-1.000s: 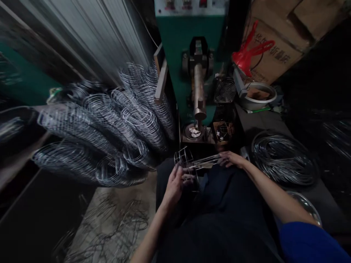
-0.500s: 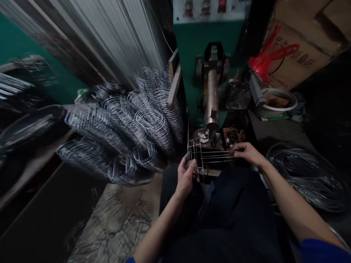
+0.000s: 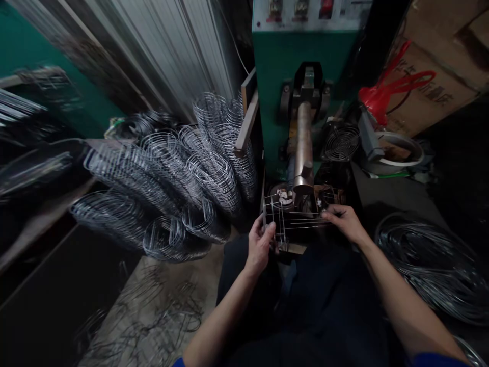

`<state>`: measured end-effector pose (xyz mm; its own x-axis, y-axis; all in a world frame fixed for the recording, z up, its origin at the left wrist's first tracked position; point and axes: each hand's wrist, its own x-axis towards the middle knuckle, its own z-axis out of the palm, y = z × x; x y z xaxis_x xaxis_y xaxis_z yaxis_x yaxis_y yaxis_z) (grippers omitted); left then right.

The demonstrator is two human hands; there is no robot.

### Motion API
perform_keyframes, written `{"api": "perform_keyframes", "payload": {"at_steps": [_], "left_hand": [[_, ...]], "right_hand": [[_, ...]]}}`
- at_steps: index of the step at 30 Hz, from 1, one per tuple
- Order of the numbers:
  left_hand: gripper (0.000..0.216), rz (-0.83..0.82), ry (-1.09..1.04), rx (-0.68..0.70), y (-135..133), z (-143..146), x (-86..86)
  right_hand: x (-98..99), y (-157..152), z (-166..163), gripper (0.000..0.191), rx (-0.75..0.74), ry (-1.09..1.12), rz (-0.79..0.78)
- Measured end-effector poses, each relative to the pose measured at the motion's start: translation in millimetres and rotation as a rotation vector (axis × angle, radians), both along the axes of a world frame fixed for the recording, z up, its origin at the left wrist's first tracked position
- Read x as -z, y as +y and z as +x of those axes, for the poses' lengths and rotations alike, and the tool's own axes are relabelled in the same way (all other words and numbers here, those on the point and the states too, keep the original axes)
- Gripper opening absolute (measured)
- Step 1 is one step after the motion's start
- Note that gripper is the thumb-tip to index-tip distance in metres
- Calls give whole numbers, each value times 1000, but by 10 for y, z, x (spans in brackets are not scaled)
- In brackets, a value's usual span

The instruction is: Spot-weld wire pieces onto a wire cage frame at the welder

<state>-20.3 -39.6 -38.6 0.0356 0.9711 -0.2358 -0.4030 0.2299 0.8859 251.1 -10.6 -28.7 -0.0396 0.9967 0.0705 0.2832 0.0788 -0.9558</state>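
Note:
My left hand (image 3: 261, 245) is closed on a small wire frame (image 3: 281, 228) with crossed bars, thumb on top. Thin straight wires (image 3: 302, 221) run from the frame toward my right hand (image 3: 344, 223), whose fingers pinch their right ends. Whether these wires are joined to the frame cannot be made out. Both hands are just in front of the thick metal arm (image 3: 304, 148) of a green machine (image 3: 269, 122), above my dark-clothed lap. The frame's upper edge lies close to the machine's lower part beneath that arm, apparently without touching it.
Stacks of bent wire loops (image 3: 214, 173) stand on the left beside a metal bar (image 3: 246, 125). Loose wire pieces litter the floor (image 3: 153, 300). At right are a wire coil (image 3: 431, 265), a round pan (image 3: 418, 153), a red plastic bag (image 3: 376, 99) and cardboard boxes (image 3: 439, 66).
The view has shifted, so the machine sits farther right and slightly lower. Both hands keep their grip on the wirework, and the right hand appears slightly lower.

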Motion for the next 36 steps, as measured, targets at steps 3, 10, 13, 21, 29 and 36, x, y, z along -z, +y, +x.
{"api": "perform_keyframes", "payload": {"at_steps": [3,10,13,21,29,36], "left_hand": [[77,-6,6,19,6,8,0],[73,34,51,4,17,88,-64],[74,40,50,6,21,105,-72],[74,35,33,33,4,157,-91],[72,5,7,21,-6,235,-93],[70,16,-13,32,5,254,-54]], "right_hand": [[-28,3,14,59,-21,-26,-8],[-95,97,-6,55,-8,-56,15],[-107,144,21,53,-30,-61,-5],[-130,218,17,55,4,-44,-23],[-103,237,-78,58,95,-59,6],[-118,265,-74,61,94,-89,-34]]}}
